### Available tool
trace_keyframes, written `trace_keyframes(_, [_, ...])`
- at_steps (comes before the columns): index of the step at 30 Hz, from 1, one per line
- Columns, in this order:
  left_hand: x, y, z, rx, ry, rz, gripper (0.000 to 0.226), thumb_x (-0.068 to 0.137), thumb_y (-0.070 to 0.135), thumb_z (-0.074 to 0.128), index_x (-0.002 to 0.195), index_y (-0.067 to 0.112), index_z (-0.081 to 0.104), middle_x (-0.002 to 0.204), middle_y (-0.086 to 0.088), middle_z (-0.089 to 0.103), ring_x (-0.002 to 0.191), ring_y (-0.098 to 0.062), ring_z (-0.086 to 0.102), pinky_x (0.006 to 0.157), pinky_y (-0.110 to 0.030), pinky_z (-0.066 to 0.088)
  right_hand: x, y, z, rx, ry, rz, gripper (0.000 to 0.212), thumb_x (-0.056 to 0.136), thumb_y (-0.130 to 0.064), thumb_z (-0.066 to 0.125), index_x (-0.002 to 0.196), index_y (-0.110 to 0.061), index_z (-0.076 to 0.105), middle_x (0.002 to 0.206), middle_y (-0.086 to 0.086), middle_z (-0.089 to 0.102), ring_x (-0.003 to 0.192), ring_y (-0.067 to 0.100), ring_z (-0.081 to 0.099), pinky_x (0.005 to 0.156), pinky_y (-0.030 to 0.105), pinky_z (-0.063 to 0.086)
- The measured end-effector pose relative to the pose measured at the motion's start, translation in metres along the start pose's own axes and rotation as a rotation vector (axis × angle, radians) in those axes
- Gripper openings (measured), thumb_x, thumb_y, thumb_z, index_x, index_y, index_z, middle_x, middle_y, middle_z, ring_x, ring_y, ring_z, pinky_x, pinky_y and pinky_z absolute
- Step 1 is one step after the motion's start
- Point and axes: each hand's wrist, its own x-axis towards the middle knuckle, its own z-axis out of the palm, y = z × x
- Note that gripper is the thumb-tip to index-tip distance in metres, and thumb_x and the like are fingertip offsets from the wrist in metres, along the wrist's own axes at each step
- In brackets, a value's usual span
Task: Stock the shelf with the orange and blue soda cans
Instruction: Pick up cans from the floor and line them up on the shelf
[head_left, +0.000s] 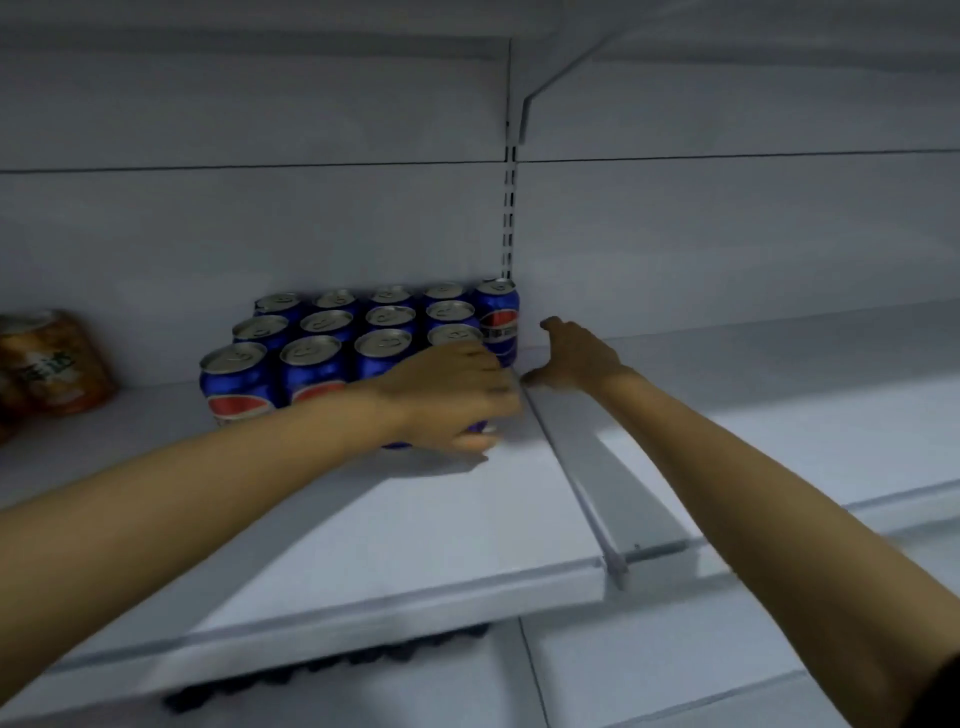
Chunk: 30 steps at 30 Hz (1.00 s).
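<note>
I see the blue soda cans standing upright in a tight block on the white shelf, pushed back against the rear wall panel. The block runs in rows from front to back, silver tops showing, and its right edge sits just left of the shelf divider, the grey strip running front to back across the board.

My left hand is wrapped around the front can at the right end of the block; the fingers curl around its side, and only a sliver of blue shows beneath the palm. That hand and forearm cover the lower fronts of the cans in the front row.

My right hand is on the other side of the divider from the block, fingers spread and holding nothing, its thumb close to the divider's back end and near the rearmost can at the block's right corner. The two hands lie close together with the divider between them.

Well left of the block, at the frame's edge, stand the orange soda cans, blurred. Directly behind the block's right corner a slotted upright climbs the wall to a bracket under the shelf above. Beneath the shelf's front lip, dark shapes show in a row, too blurred to identify.
</note>
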Motion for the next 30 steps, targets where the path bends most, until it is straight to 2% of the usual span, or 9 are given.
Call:
trace_keyframes(2, [0.016, 0.015, -0.014, -0.096, 0.004, -0.148, 0.049, 0.090, 0.050, 0.052, 0.131, 0.022, 0.054, 0.119, -0.003, 0.062, 0.105, -0.024, 0.057, 0.085, -0.036, 0.047, -0.028, 0.025, -0.027, -0.113, -0.053, 0.038, 0.093, 0.077, -0.042, 0.075, 0.149, -0.016, 0.022, 0.144, 0.010, 0.042, 0.128, 0.030, 0.045, 0.100, 0.042, 0.044])
trace_keyframes(4, [0.040, 0.032, -0.027, -0.199, 0.046, -0.279, 0.061, 0.089, 0.049, 0.056, 0.140, 0.019, 0.045, 0.136, -0.006, 0.053, 0.119, -0.026, 0.051, 0.091, -0.037, 0.047, -0.062, 0.055, -0.053, -0.197, -0.053, 0.094, 0.091, 0.077, -0.042, 0.075, 0.149, -0.018, 0.024, 0.142, 0.009, 0.044, 0.128, 0.031, 0.046, 0.102, 0.043, 0.043])
trace_keyframes(8, [0.099, 0.087, -0.060, -0.287, 0.037, -0.429, 0.070, 0.086, 0.049, 0.059, 0.144, 0.019, 0.036, 0.141, -0.009, 0.047, 0.126, -0.029, 0.045, 0.096, -0.042, 0.045, -0.150, 0.131, -0.099, -0.283, -0.006, 0.196, 0.090, 0.075, -0.040, 0.078, 0.147, -0.017, 0.029, 0.142, 0.009, 0.048, 0.126, 0.033, 0.049, 0.102, 0.044, 0.043])
trace_keyframes(13, [0.171, 0.188, -0.101, -0.230, 0.012, -0.379, 0.068, 0.087, 0.051, 0.057, 0.143, 0.019, 0.036, 0.138, -0.008, 0.049, 0.123, -0.030, 0.047, 0.091, -0.041, 0.045, -0.264, 0.227, -0.144, -0.338, 0.001, 0.363, 0.088, 0.075, -0.041, 0.078, 0.145, -0.019, 0.031, 0.144, 0.003, 0.045, 0.129, 0.029, 0.045, 0.101, 0.042, 0.038])
trace_keyframes(18, [0.225, 0.285, -0.120, -0.176, 0.017, -0.313, 0.061, 0.087, 0.051, 0.056, 0.134, 0.015, 0.043, 0.127, -0.008, 0.054, 0.116, -0.029, 0.051, 0.081, -0.039, 0.046, -0.347, 0.293, -0.159, -0.315, -0.008, 0.454, 0.087, 0.074, -0.039, 0.079, 0.143, -0.014, 0.033, 0.138, 0.011, 0.050, 0.124, 0.033, 0.049, 0.100, 0.044, 0.044])
trace_keyframes(23, [0.247, 0.388, -0.094, -0.160, -0.038, -0.138, 0.061, 0.089, 0.051, 0.054, 0.137, 0.015, 0.040, 0.129, -0.010, 0.054, 0.117, -0.031, 0.051, 0.079, -0.041, 0.046, -0.404, 0.342, -0.115, -0.252, -0.135, 0.514, 0.087, 0.077, -0.039, 0.077, 0.147, -0.016, 0.029, 0.142, 0.009, 0.047, 0.127, 0.032, 0.047, 0.100, 0.043, 0.043])
trace_keyframes(27, [0.229, 0.460, -0.025, -0.253, -0.209, -0.046, 0.056, 0.089, 0.048, 0.054, 0.133, 0.015, 0.043, 0.126, -0.011, 0.055, 0.116, -0.031, 0.052, 0.082, -0.042, 0.047, -0.431, 0.371, -0.034, -0.150, -0.206, 0.542, 0.083, 0.075, -0.039, 0.077, 0.143, -0.015, 0.035, 0.137, 0.010, 0.051, 0.124, 0.031, 0.049, 0.097, 0.043, 0.044])
trace_keyframes(30, [0.196, 0.510, 0.046, -0.327, -0.375, -0.005, 0.053, 0.090, 0.045, 0.054, 0.131, 0.015, 0.043, 0.127, -0.011, 0.052, 0.119, -0.031, 0.048, 0.083, -0.040, 0.045, -0.445, 0.388, 0.055, -0.052, -0.346, 0.574, 0.082, 0.074, -0.040, 0.079, 0.140, -0.013, 0.038, 0.137, 0.012, 0.051, 0.124, 0.033, 0.050, 0.099, 0.045, 0.045])
